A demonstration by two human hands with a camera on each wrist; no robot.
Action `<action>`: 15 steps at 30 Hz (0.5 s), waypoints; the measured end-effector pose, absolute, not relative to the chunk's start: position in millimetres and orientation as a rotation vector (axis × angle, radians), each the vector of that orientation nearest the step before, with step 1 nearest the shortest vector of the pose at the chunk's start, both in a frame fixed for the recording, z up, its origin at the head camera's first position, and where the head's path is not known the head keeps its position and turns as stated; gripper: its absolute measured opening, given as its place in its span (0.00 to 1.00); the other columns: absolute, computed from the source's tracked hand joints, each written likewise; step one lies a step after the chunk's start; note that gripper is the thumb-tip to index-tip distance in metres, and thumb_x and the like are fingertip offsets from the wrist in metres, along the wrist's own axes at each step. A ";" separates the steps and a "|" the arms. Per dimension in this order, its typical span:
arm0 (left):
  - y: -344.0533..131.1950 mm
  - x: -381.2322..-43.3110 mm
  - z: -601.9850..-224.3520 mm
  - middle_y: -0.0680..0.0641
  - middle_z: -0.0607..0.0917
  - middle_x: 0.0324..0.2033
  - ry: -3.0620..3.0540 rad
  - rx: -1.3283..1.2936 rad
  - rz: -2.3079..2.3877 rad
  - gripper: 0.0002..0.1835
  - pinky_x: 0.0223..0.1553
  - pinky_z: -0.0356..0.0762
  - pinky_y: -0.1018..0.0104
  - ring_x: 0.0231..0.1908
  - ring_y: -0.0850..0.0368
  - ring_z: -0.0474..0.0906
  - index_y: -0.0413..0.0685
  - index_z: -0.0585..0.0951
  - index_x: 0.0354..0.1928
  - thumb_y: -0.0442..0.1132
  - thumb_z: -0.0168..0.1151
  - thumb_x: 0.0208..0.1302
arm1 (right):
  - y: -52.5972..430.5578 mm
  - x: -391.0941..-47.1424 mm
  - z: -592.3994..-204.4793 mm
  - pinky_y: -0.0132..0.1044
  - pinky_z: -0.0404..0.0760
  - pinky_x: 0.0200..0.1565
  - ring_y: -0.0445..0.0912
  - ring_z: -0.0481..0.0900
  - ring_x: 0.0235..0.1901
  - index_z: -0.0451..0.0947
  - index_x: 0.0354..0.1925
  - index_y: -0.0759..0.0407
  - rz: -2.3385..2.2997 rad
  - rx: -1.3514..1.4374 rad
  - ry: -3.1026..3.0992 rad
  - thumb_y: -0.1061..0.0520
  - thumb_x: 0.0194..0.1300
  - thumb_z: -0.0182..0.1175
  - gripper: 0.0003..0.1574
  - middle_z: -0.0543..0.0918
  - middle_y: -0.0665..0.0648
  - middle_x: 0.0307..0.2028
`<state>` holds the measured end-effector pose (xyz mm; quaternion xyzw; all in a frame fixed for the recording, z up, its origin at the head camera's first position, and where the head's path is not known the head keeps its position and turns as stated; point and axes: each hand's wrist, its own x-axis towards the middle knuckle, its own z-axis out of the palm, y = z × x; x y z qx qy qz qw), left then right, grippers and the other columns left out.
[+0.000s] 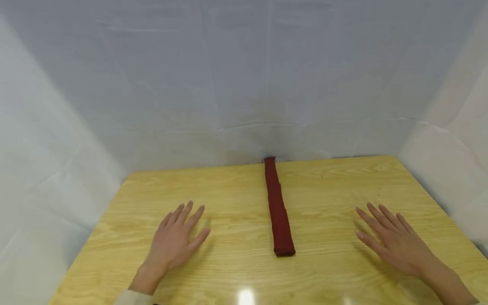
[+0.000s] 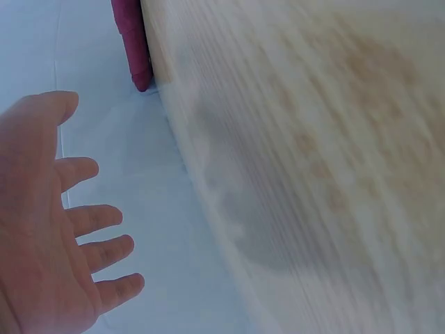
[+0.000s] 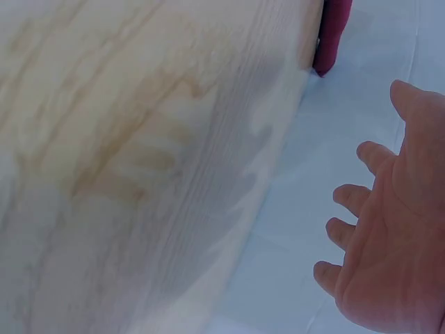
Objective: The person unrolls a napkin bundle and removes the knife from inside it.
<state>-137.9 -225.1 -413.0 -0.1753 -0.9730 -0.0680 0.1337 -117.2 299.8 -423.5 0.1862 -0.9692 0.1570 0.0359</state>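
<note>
A long, narrow strip of dark red folded cloth (image 1: 279, 212) lies on the wooden table, running from the back edge toward the front. To its left is my left hand (image 1: 173, 241), palm down with fingers spread and straight. On the other side, my right hand (image 1: 398, 243) has its fingers spread in the same way. Shadows below both hands show them held above the tabletop, apart from the cloth. Each wrist view catches only one end of the red cloth (image 2: 133, 45), beyond the thumb. Neither hand holds anything.
The light wooden table (image 1: 228, 199) has rounded back corners. A white sheet (image 1: 244, 84) hangs behind it, and more white sheeting (image 1: 38, 169) stands at the left and right sides. The cloth's far end reaches the back edge by the sheet.
</note>
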 end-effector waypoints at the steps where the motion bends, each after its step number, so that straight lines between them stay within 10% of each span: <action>1: -224.3 -138.3 -413.1 0.39 0.64 0.68 -2.819 -0.515 -0.198 0.34 0.63 0.55 0.40 0.66 0.38 0.58 0.53 0.67 0.69 0.63 0.48 0.67 | 299.4 -116.8 -423.3 0.61 0.30 0.66 0.63 0.42 0.71 0.48 0.76 0.47 0.481 0.572 -2.976 0.41 0.73 0.48 0.40 0.51 0.66 0.72; 15: -211.7 -150.3 -409.8 0.41 0.63 0.69 -2.789 -0.586 -0.169 0.34 0.64 0.55 0.42 0.67 0.40 0.58 0.54 0.68 0.69 0.63 0.49 0.67 | 287.1 -116.1 -421.2 0.53 0.28 0.68 0.55 0.37 0.72 0.51 0.75 0.46 0.438 0.602 -2.932 0.41 0.73 0.49 0.39 0.52 0.63 0.72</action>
